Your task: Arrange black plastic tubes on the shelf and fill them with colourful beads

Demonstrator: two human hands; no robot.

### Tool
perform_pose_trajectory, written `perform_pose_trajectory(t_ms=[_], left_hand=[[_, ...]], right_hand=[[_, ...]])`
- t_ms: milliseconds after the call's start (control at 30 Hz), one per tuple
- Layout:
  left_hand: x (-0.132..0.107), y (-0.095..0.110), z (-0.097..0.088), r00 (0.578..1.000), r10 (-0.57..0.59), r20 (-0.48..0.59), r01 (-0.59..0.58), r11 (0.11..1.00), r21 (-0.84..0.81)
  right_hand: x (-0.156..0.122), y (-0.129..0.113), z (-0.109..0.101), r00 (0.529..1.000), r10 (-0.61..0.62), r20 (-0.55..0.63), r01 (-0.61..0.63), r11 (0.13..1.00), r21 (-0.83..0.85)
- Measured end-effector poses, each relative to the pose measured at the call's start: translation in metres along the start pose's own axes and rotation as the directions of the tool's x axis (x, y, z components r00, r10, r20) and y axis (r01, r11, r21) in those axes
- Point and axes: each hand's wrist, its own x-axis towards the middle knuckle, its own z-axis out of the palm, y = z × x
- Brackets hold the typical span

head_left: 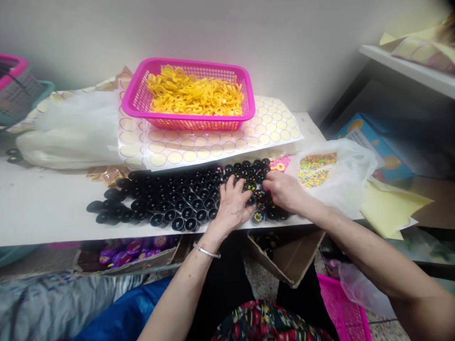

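Many small round black cups [180,205] stand packed in rows along the front of the white table. My left hand [232,203] lies over the right part of these rows, fingers spread and touching cup rims. Just right of it, my right hand [284,192] is closed above the cups at the right end, its fingertips bunched; what they hold, if anything, is hidden. Several cups near both hands contain coloured beads, such as the bead-filled cup [259,217] at the front edge. Beyond my right hand, a white plastic bag [350,163] lies open around multicoloured beads [316,169].
A pink basket [188,124] of yellow plastic pieces [195,92] stands behind the cups on sticker sheets [270,123]. Below the table edge are a cardboard box [293,258] and a box of purple items [131,251]. A shelf [408,66] juts out at right.
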Motion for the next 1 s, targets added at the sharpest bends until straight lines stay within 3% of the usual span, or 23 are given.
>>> perform_pose_trajectory(t_ms=[100,133,200,267,367,533,767,867,1000], left_hand=[[-0.002,-0.002,-0.001,1.000,0.014,-0.009,-0.014,0.999,-0.032],[-0.002,-0.003,0.000,1.000,0.020,-0.013,-0.020,0.999,-0.037],[-0.002,-0.004,0.001,0.999,0.025,-0.019,-0.026,0.999,-0.037],[-0.002,-0.005,0.002,0.999,0.024,-0.024,-0.024,0.999,-0.032],[-0.002,-0.006,0.003,0.999,0.013,-0.033,-0.014,0.999,-0.033],[-0.001,-0.007,0.003,0.999,0.010,-0.040,-0.012,0.999,-0.040],[0.001,-0.009,0.004,0.998,0.025,-0.058,-0.026,0.999,-0.021],[0.001,-0.007,0.003,0.998,0.025,-0.054,-0.026,0.999,-0.021],[0.001,-0.006,0.003,0.999,0.005,-0.039,-0.006,1.000,-0.025]], right_hand=[[-0.006,0.046,-0.005,0.982,0.171,-0.079,-0.171,0.985,0.002],[-0.007,0.065,-0.004,0.945,0.309,-0.105,-0.309,0.951,0.012],[-0.009,0.101,-0.001,0.819,0.568,-0.080,-0.571,0.821,-0.014],[-0.007,0.128,0.005,0.751,0.659,-0.044,-0.660,0.751,-0.013],[0.001,0.147,0.015,0.750,0.661,0.018,-0.660,0.748,0.074],[0.006,0.150,0.021,0.816,0.575,0.061,-0.550,0.739,0.390],[-0.021,0.145,0.014,0.781,0.624,-0.002,-0.408,0.513,0.755],[-0.023,0.121,0.005,0.800,0.600,0.008,-0.331,0.430,0.840],[-0.013,0.065,-0.006,0.893,0.439,0.105,-0.264,0.318,0.911]])
